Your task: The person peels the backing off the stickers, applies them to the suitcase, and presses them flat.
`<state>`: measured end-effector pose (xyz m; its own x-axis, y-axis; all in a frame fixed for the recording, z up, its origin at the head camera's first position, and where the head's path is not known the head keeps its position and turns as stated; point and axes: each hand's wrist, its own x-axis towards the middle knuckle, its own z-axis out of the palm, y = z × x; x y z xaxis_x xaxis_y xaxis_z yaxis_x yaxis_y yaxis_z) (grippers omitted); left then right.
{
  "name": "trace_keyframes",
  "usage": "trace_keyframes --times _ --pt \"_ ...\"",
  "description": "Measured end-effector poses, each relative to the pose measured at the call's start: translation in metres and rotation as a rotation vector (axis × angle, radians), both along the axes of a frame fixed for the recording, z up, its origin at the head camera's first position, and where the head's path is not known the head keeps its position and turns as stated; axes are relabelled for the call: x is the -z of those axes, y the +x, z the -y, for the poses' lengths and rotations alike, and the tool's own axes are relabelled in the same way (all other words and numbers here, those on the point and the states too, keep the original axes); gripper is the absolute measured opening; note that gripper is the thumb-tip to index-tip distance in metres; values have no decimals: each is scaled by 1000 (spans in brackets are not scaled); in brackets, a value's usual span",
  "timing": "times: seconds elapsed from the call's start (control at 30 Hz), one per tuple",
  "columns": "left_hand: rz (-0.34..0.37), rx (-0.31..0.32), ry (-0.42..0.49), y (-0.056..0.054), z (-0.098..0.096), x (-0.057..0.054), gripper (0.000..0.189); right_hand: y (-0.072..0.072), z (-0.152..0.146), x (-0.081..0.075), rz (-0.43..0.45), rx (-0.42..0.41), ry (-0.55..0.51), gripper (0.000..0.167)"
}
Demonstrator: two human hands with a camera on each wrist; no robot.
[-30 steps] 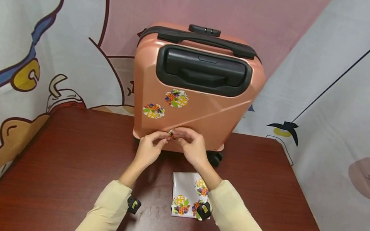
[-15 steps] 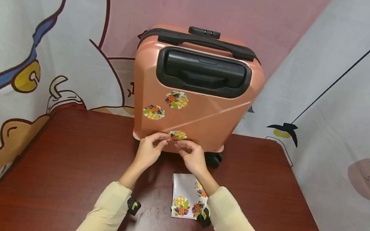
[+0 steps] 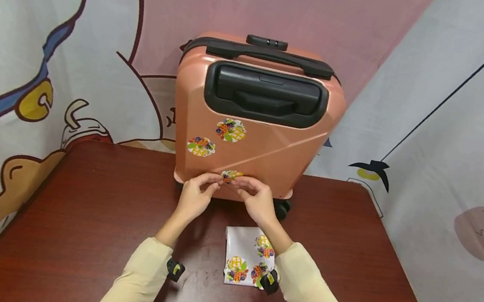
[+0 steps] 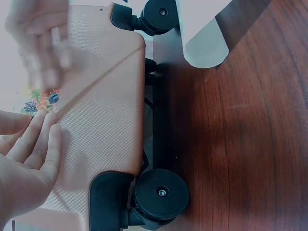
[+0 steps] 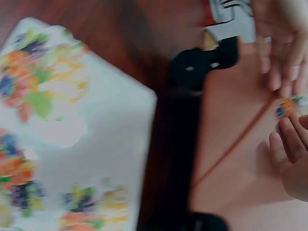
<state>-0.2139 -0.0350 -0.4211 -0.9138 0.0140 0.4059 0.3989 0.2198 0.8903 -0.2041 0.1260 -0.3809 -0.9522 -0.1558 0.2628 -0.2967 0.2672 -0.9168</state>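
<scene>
In the head view, a round fruit-print sticker (image 3: 230, 176) lies at the low front of an upright pink suitcase (image 3: 265, 149). My left hand (image 3: 194, 197) pinches its left edge between thumb and fingers. My right hand (image 3: 259, 202) is at the sticker's right edge, fingers fairly straight and touching it. In the left wrist view, the left fingers reach the sticker (image 4: 41, 102), and the right hand (image 4: 43, 43) is blurred. The right wrist view shows the right hand (image 5: 293, 156) below the sticker (image 5: 289, 106) and the left hand (image 5: 284, 43) above.
Two more fruit stickers, an upper one (image 3: 231, 130) and a lower left one (image 3: 201, 146), are on the suitcase. A white sticker sheet (image 3: 241, 240) with several fruit prints lies on the brown table (image 3: 98, 234), under the right forearm. Black wheels (image 3: 281, 209) stand under the suitcase.
The right hand came off the sticker's right side and dropped lower half a second ago, uncovering it. It has now moved back up to the right edge. The left hand has stayed in place.
</scene>
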Motion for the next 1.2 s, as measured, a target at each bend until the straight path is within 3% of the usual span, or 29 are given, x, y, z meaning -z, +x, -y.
trace_keyframes --times 0.07,0.23,0.5,0.83,1.07,1.2 --pt "-8 0 -3 0 0 0 14 3 -1 2 19 13 10 22" --pt "-28 -1 -7 0 -1 -1 13 -7 -6 9 -5 29 25 21" --pt "-2 -6 -2 0 -1 -1 14 -13 -7 -11 -82 3 -21 20" --pt "-1 -3 15 1 -1 -1 14 2 -12 -14 17 37 5 20" --pt "-5 8 24 0 -1 -1 13 6 -12 -30 -14 21 -14 20" --pt "2 11 24 1 -2 0 13 6 -13 -32 -15 16 -18 20"
